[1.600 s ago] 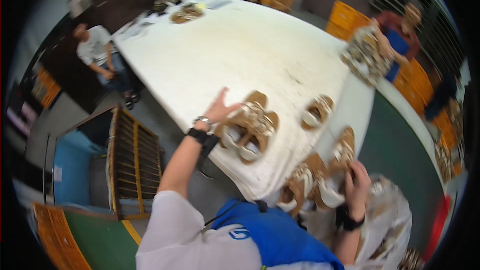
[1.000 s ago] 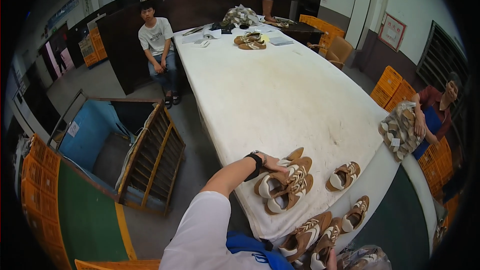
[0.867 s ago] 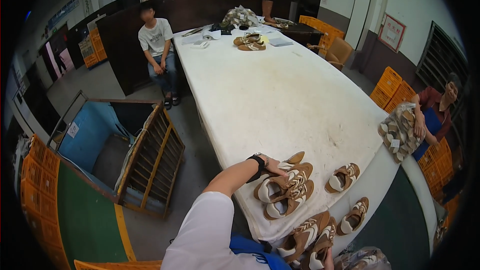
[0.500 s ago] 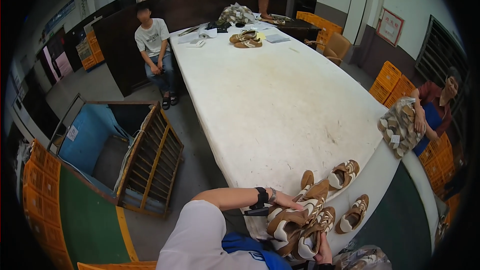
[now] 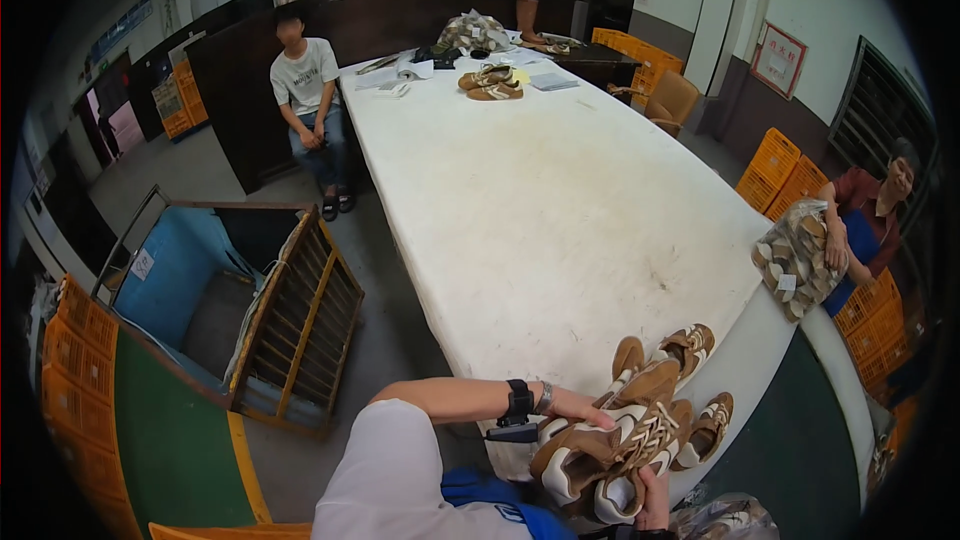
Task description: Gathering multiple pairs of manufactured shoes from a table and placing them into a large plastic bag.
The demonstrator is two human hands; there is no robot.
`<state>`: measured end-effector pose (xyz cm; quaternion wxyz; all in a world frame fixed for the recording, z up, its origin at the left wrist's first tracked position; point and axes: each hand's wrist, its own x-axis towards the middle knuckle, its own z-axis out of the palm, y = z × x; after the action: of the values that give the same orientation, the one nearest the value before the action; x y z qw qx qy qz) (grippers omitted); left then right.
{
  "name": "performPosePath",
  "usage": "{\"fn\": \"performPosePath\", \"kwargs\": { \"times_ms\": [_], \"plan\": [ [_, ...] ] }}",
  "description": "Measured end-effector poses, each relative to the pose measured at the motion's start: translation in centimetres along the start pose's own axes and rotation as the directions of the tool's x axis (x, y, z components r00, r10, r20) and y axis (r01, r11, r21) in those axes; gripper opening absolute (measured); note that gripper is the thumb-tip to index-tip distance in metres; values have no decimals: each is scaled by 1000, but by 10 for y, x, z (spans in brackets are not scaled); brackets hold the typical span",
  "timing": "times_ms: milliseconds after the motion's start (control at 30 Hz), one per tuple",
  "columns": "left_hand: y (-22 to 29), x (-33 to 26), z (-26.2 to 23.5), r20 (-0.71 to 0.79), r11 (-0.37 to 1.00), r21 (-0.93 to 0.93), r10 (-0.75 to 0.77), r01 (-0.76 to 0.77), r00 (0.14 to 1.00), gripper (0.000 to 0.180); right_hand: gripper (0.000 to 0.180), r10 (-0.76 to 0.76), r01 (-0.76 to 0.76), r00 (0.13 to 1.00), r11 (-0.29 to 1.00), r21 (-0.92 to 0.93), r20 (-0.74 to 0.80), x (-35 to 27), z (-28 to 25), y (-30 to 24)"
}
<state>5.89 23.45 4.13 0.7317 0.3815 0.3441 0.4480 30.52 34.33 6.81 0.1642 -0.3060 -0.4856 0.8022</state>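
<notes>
Apparently, hands (image 5: 578,406) (image 5: 655,500) hold shoes (image 5: 650,432) at an open tabletop's (image 5: 560,210) edge.

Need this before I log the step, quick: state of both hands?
Left hand: closed on a brown-and-white shoe.
Right hand: closed on the neighbouring shoe, near its heel.

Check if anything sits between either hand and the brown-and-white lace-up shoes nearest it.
Nothing visible. The left hand grips one brown lace-up shoe with white panels; the right hand holds the matching brown-and-white shoe beside it. Another brown-and-white low shoe sits beyond them, not in between.
</notes>
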Motion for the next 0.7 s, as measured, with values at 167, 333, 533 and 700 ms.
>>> {"fn": "performPosePath", "kwargs": {
  "times_ms": [167, 333, 533, 700],
  "plan": [
    [45, -35, -5, 13, 992, 117, 38, -39, 999, 80, 56, -47, 43, 997, 997, 68, 58, 11, 6, 1],
    [-8, -37, -27, -165, 947, 39, -310, 320, 936, 68, 40, 258, -258, 964, 966, -6, 59, 47, -22, 61],
    [-25, -24, -41, -2, 902, -48, -429, 428, 903, 66, 43, 346, -351, 928, 936, 14, 142, 53, -33, 69],
    [4, -17, -3, -36, 949, 19, -313, 314, 949, 68, 41, 191, -199, 978, 974, 111, 82, 36, -45, 72]
  ]
}}
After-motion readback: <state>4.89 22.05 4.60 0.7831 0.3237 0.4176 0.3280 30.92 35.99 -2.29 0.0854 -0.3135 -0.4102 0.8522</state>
